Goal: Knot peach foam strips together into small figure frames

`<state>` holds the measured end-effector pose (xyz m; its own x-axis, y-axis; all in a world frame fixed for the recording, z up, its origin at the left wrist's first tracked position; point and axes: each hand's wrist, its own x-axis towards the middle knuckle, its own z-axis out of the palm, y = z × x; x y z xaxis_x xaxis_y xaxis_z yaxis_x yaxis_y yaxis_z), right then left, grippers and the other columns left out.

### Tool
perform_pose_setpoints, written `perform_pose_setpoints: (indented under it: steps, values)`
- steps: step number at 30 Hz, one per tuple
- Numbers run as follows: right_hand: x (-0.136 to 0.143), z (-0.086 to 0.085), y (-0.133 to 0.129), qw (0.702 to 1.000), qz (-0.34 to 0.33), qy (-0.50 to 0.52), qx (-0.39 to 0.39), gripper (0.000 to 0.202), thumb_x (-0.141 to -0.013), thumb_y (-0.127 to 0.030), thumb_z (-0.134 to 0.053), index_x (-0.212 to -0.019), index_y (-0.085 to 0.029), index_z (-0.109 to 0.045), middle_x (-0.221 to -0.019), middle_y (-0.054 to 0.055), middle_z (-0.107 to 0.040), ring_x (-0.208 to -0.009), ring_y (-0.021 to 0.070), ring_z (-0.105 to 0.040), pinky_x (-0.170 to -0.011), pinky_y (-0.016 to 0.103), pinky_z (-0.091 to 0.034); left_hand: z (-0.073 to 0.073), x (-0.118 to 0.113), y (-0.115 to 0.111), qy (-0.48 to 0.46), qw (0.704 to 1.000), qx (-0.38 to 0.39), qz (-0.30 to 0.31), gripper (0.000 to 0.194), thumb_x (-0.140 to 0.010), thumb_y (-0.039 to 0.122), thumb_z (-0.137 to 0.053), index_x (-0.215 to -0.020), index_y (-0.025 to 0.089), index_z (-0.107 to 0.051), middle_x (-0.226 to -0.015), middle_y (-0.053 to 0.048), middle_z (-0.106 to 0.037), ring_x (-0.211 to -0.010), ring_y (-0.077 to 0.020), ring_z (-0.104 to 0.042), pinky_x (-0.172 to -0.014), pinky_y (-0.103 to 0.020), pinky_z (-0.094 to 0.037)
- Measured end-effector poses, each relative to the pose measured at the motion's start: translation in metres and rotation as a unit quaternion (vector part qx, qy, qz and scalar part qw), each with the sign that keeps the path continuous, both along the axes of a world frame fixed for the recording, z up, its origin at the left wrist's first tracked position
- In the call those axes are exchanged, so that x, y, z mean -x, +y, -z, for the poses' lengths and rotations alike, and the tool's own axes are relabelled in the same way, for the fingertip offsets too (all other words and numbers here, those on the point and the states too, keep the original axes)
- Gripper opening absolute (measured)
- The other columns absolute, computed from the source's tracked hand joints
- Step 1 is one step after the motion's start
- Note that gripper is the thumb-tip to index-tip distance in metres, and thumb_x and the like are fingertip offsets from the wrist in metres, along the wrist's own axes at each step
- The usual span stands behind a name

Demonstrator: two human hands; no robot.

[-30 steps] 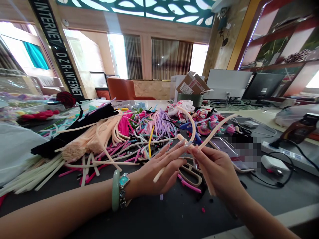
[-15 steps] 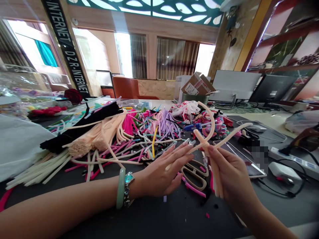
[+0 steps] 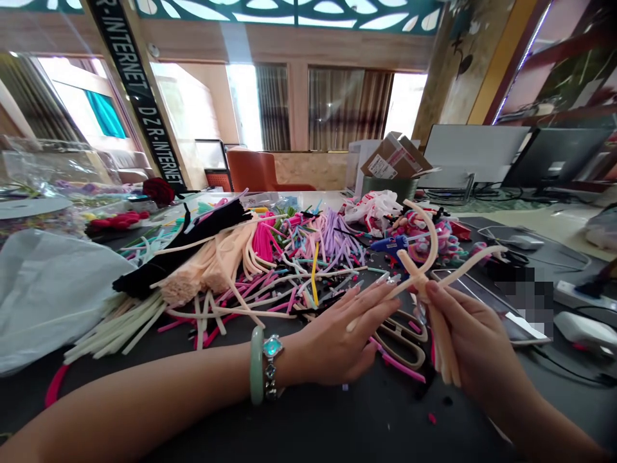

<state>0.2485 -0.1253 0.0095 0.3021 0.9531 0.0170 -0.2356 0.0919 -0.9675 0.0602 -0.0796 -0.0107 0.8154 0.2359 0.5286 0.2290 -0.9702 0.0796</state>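
Cream stems sit pinched in the right hand; the left hand, fingers nearly straight, holds one strand.

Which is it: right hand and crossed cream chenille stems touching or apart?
Touching: head view shows the right hand pinching the crossed cream chenille stems under its thumb.

Person is wearing a smooth, pale green bangle on the left forearm, plus a silver-toned bracelet just beside it on the hand side, which is showing small linked pieces and a bright turquoise centrepiece. Left hand is sporting long, glossy nails.
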Motion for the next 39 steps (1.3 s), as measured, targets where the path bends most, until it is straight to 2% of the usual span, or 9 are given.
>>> perform_pose_setpoints:
  steps: [8, 15, 18, 22, 27, 31, 34, 36, 39]
  values:
    - [0.004, 0.001, 0.0, 0.999, 0.017, 0.007, 0.026, 0.027, -0.066, -0.041, -0.074, -0.079, -0.019, -0.068, -0.062, -0.002, -0.056, -0.051, 0.0069, -0.048, -0.04, 0.014, -0.038, -0.001, 0.001, 0.001, 0.011, 1.0, 0.006, -0.002, 0.062, -0.08, 0.009, -0.042, -0.139, 0.01, -0.023, -0.151, -0.019, -0.015, -0.141, -0.0254, -0.005, -0.113, -0.046, -0.02]
    - [0.005, 0.003, 0.001, 0.998, 0.019, 0.0, 0.064, 0.03, -0.061, -0.046, -0.076, -0.075, -0.021, -0.067, -0.053, -0.003, -0.055, -0.04, 0.0074, -0.043, -0.033, 0.018, -0.034, 0.0, 0.003, 0.003, 0.028, 0.999, 0.007, 0.014, 0.056, -0.084, 0.013, -0.04, -0.138, 0.012, -0.028, -0.15, -0.022, -0.013, -0.141, -0.0289, -0.003, -0.112, -0.049, -0.022]
    - [0.005, 0.004, 0.002, 0.998, 0.01, -0.015, 0.061, 0.029, -0.06, -0.046, -0.076, -0.072, -0.02, -0.069, -0.055, -0.001, -0.058, -0.042, 0.0077, -0.046, -0.035, 0.017, -0.037, 0.002, 0.003, 0.006, 0.019, 1.0, 0.015, 0.016, 0.051, -0.085, 0.017, -0.04, -0.135, 0.006, -0.031, -0.149, -0.023, -0.017, -0.141, -0.029, -0.005, -0.113, -0.047, -0.021]
    - [0.004, 0.007, 0.003, 0.997, -0.032, -0.041, 0.062, 0.027, -0.059, -0.044, -0.078, -0.072, -0.02, -0.072, -0.065, 0.001, -0.064, -0.059, 0.0099, -0.054, -0.05, 0.014, -0.045, 0.003, 0.003, 0.008, -0.032, 0.998, 0.042, 0.025, 0.056, -0.087, 0.025, -0.043, -0.135, 0.0, -0.027, -0.146, -0.024, -0.026, -0.14, -0.0285, -0.012, -0.114, -0.044, -0.022]
    - [0.003, 0.008, 0.0, 0.99, -0.073, -0.116, 0.041, 0.028, -0.065, -0.045, -0.074, -0.068, -0.017, -0.071, -0.066, 0.002, -0.064, -0.06, 0.0098, -0.049, -0.05, 0.015, -0.041, -0.002, 0.004, 0.009, -0.043, 0.995, 0.082, 0.028, 0.06, -0.088, 0.038, -0.048, -0.132, 0.001, -0.033, -0.139, -0.025, -0.036, -0.138, -0.0278, -0.021, -0.114, -0.042, -0.024]
    - [0.004, 0.008, -0.003, 0.984, -0.09, -0.149, 0.033, 0.03, -0.069, -0.045, -0.07, -0.068, -0.015, -0.069, -0.067, 0.003, -0.061, -0.058, 0.0108, -0.046, -0.049, 0.02, -0.039, -0.003, 0.005, 0.01, -0.07, 0.99, 0.112, 0.039, 0.048, -0.09, 0.03, -0.045, -0.129, 0.004, -0.036, -0.137, -0.023, -0.038, -0.138, -0.0261, -0.022, -0.114, -0.043, -0.023]
    - [0.005, 0.009, -0.005, 0.983, -0.1, -0.149, 0.045, 0.035, -0.07, -0.049, -0.067, -0.071, -0.015, -0.068, -0.063, 0.002, -0.054, -0.053, 0.0104, -0.042, -0.044, 0.021, -0.032, -0.002, 0.005, 0.009, -0.141, 0.968, 0.201, 0.055, 0.032, -0.092, 0.018, -0.034, -0.122, 0.01, -0.044, -0.132, -0.018, -0.045, -0.132, -0.0208, -0.034, -0.111, -0.038, -0.028]
    - [0.006, 0.01, -0.005, 0.981, -0.107, -0.153, 0.053, 0.036, -0.07, -0.051, -0.066, -0.07, -0.015, -0.067, -0.06, 0.0, -0.049, -0.052, 0.0096, -0.038, -0.043, 0.021, -0.028, -0.001, 0.005, 0.009, -0.217, 0.936, 0.274, 0.039, 0.027, -0.094, 0.017, -0.03, -0.111, 0.013, -0.051, -0.12, -0.013, -0.054, -0.119, -0.0183, -0.046, -0.106, -0.035, -0.035]
    - [0.008, 0.011, -0.006, 0.971, -0.143, -0.185, 0.047, 0.035, -0.07, -0.05, -0.067, -0.067, -0.015, -0.066, -0.06, 0.0, -0.049, -0.055, 0.0097, -0.037, -0.047, 0.021, -0.027, 0.004, 0.001, 0.01, -0.353, 0.846, 0.399, -0.021, 0.027, -0.095, 0.025, -0.031, -0.092, 0.015, -0.056, -0.079, -0.004, -0.06, -0.079, -0.0127, -0.059, -0.077, -0.026, -0.048]
